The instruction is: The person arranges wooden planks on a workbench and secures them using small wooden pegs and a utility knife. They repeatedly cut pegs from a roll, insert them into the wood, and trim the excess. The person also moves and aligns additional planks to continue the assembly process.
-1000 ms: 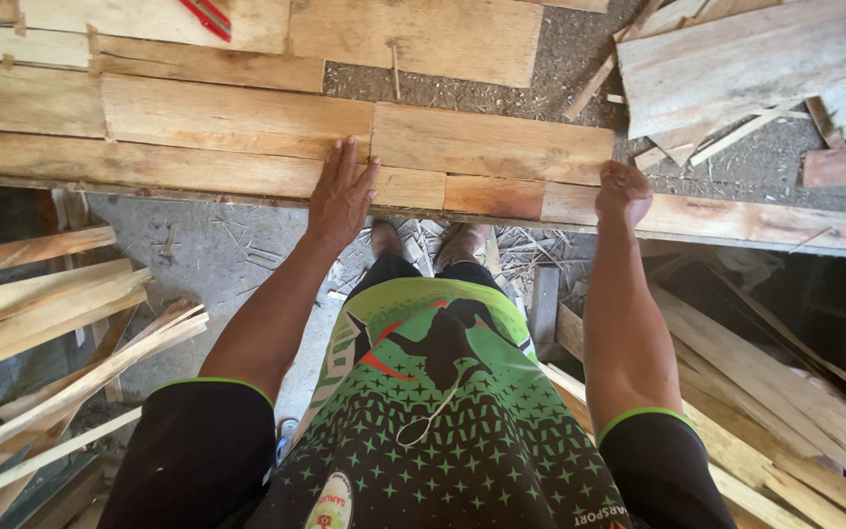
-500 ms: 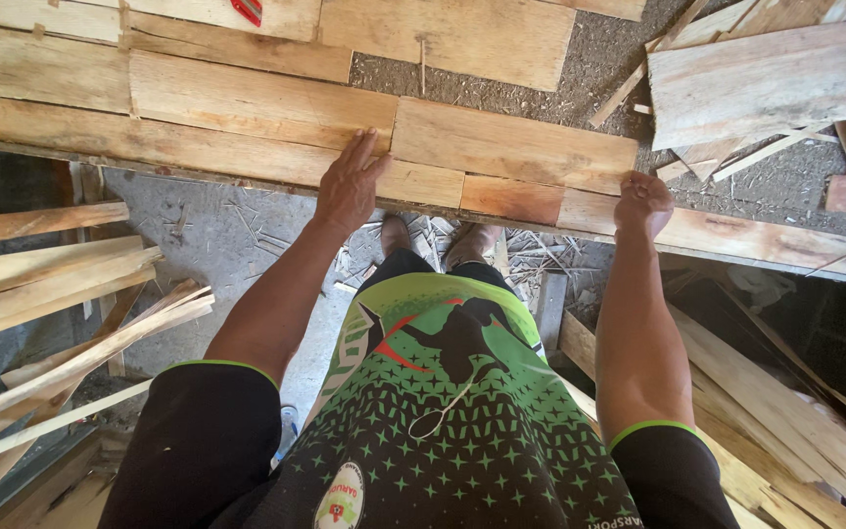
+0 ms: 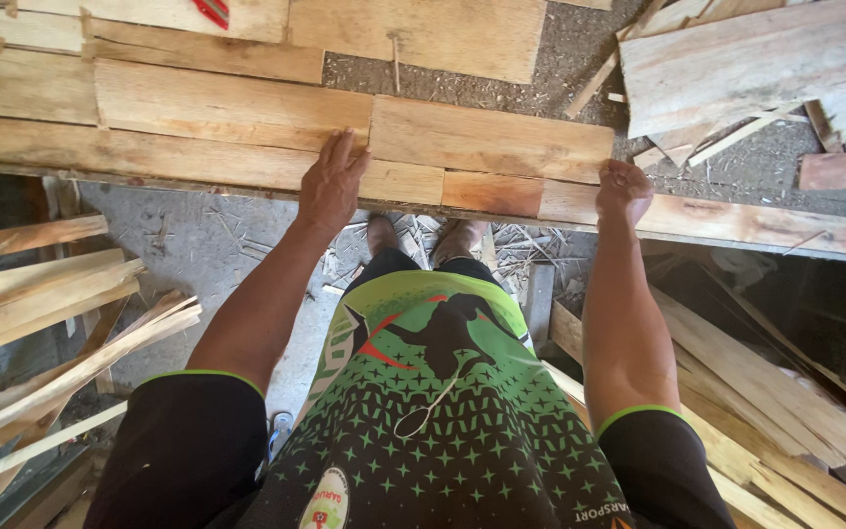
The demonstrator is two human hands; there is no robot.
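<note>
Here both arms reach straight forward and down from the shoulders. The left hand point(image 3: 330, 186) lies flat, fingers spread open, palm pressing on a short plank point(image 3: 399, 181) at the near edge of the worktop point(image 3: 22, 147); it grips nothing. The right hand point(image 3: 624, 191) is curled, fingers hooked over the near edge of the same row of boards beside a reddish short board point(image 3: 490, 193). A wider plank point(image 3: 487, 137) lies just beyond, between the hands. Below the edge, the floor point(image 3: 188, 245) is open around the feet, with loose slats point(image 3: 61, 323) stacked left and more planks point(image 3: 766, 392) right. Against half a second ago, both hands keep their places; the view has tipped slightly.
</note>
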